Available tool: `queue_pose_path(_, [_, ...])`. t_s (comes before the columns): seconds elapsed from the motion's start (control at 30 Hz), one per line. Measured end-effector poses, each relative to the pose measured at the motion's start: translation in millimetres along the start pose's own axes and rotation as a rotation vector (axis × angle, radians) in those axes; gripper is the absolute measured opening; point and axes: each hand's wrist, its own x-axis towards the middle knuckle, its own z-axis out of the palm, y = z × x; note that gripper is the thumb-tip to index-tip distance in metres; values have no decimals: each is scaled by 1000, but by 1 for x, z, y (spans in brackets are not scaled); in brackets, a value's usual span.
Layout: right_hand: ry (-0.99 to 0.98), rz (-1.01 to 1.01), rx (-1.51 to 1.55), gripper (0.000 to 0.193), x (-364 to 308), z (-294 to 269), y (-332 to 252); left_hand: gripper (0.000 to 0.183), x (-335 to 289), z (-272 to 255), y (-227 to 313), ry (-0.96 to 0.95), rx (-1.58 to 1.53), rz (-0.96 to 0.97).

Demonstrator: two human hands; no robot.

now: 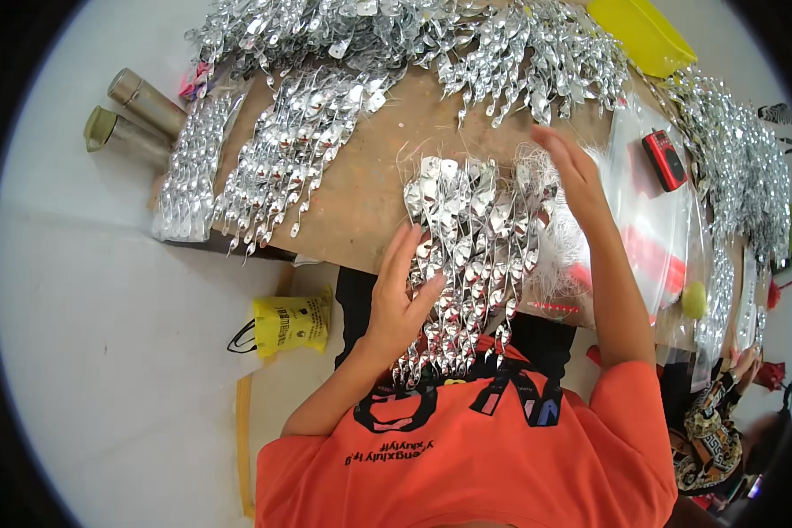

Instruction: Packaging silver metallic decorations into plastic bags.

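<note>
Shiny silver twisted spiral strips (pixel 466 238) lie side by side on the table in front of me, their lower ends hanging over the near edge toward my orange shirt. My left hand (pixel 400 290) rests along the left side of this bunch, fingers stretched and thumb apart. At the upper right of the bunch, my right hand (pixel 574 172) is held edgewise with its fingers extended, holding nothing that I can see. Beside the strips, under my right forearm, lies a tangle of fine white thread (pixel 565 242).
More silver spirals (pixel 290 132) are heaped along the table's (pixel 352 211) far and left sides. A red radio-like device (pixel 664 160) sits on clear plastic bags (pixel 638 211) at right. Metal flasks (pixel 145 99) stand at left; a yellow bag (pixel 292 324) hangs below. A co-worker (pixel 713 431) is at lower right.
</note>
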Motion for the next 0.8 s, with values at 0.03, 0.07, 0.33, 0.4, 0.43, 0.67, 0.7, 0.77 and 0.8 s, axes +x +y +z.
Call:
queue_pose_path(0.03, [5,5,-5,41,-19,-2,1,62,0,1,-1,-5,-9,0])
queue_pose_path(0.07, [93,39,-87,40,-44,-3,3,62,2,2,0,-14,-18,1])
queue_pose_path(0.33, [111,-49,-237,45,-141,49,-15,61,-1,6,4,11,-169,-91])
queue_pose_path(0.4, [99,-67,-223,47,-144,56,-20,61,-3,6,3,5,-168,-68])
queue_pose_path(0.43, [120,-96,-272,47,-144,57,-16,60,-3,7,3,16,-188,-75])
queue_pose_path(0.67, [112,-67,-580,51,-141,61,-12,59,-3,9,5,32,-130,-36])
queue_pose_path(0.7, [96,-85,-554,52,-140,65,-15,59,-2,10,5,35,-132,-34])
queue_pose_path(0.77, [78,-113,-522,52,-139,74,-18,59,-3,10,6,57,-248,-108])
queue_pose_path(0.8, [77,-115,-522,52,-139,77,-18,59,-4,9,7,59,-248,-107])
